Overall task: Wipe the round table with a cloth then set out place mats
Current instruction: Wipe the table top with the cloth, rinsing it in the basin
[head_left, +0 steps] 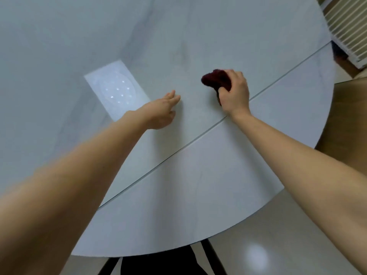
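Cloth [216, 79] bunched under right hand [235, 94], on round table [198, 175].

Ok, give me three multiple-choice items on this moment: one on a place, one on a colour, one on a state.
1. Where is the cloth?
A. On the floor
B. On the round table, under the right hand
C. Draped over the left forearm

2. What colour is the cloth?
A. Dark red
B. Yellow
C. Blue

3. How is the left hand?
A. Gripping a place mat
B. Clenched in a fist
C. Open, fingers straight, holding nothing

Key: 1 B, the right hand grips it bunched against the tabletop. 2 A, it shows deep maroon. 3 C, the fingers stretch forward over the table.
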